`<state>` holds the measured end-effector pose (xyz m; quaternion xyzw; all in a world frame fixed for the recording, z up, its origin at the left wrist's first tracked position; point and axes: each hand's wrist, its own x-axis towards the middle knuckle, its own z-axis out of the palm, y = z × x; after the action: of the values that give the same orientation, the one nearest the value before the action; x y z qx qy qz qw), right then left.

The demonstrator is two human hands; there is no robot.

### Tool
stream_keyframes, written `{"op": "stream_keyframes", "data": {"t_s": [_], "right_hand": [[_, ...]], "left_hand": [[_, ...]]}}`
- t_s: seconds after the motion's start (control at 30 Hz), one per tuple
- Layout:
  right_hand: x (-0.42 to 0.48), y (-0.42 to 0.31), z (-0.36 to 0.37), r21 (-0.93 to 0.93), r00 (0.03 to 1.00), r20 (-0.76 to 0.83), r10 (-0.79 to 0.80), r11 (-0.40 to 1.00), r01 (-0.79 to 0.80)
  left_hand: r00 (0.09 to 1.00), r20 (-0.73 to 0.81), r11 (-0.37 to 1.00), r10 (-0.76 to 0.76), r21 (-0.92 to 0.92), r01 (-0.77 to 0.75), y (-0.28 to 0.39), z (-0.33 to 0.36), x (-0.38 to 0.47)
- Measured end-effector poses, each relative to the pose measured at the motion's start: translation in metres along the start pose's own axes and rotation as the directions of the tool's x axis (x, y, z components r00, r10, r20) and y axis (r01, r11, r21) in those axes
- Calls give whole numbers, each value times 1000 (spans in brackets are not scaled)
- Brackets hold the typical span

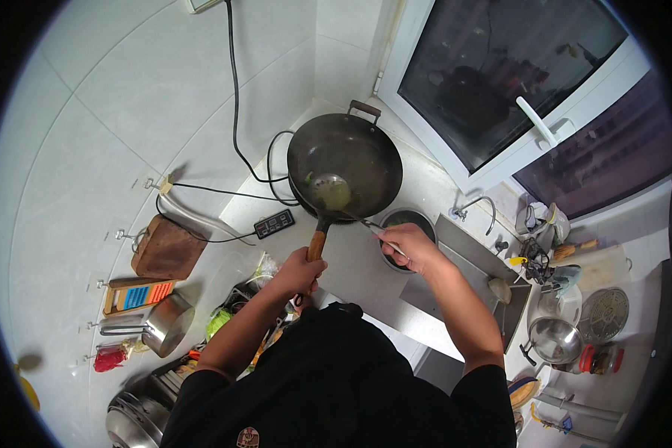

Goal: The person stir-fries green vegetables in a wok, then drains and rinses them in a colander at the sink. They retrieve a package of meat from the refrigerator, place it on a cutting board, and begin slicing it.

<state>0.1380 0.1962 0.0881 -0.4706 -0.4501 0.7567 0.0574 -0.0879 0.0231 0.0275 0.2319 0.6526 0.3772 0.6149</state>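
Note:
My left hand [299,273] grips the wooden handle [316,245] of a dark wok [364,162]. A little liquid with bits of green lies at the wok's near side. My right hand [413,246] holds the pale handle [385,233] of a utensil that reaches over the wok's rim. Its head, a round perforated metal skimmer or ladle [330,190], rests low inside the wok. Below my right hand, and partly hidden by it, stands a round metal pot [430,224] with dark contents and some green at its edge.
A control panel [274,223] on a black cable lies left of the wok. Right of the pot are a steel sink [462,246] and a curved faucet [488,210]. An open window sash [453,157] leans in behind. A wooden block [168,249] and a saucepan [168,325] hang from wall hooks.

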Motion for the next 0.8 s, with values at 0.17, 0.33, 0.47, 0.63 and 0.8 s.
{"op": "stream_keyframes", "data": {"t_s": [0.17,0.33,0.47,0.63,0.8], "right_hand": [[-3,-7,5,-44,997,14,-75,996,75],[3,-30,-13,2,992,-76,-105,994,105],[34,-42,-26,-371,950,-166,-265,909,189],[67,-21,-21,-823,793,-110,-599,502,265],[49,2,-3,-757,881,-12,-473,580,301]], "left_hand": [[1000,-3,999,30,22,-30,-3,-2,2],[1000,-10,1000,7,13,-7,-3,-3,2],[1000,15,1000,3,-12,-3,-1,-4,0],[999,24,999,-23,-34,24,3,-4,-2],[1000,22,1000,-5,-19,5,5,-4,-6]]}}
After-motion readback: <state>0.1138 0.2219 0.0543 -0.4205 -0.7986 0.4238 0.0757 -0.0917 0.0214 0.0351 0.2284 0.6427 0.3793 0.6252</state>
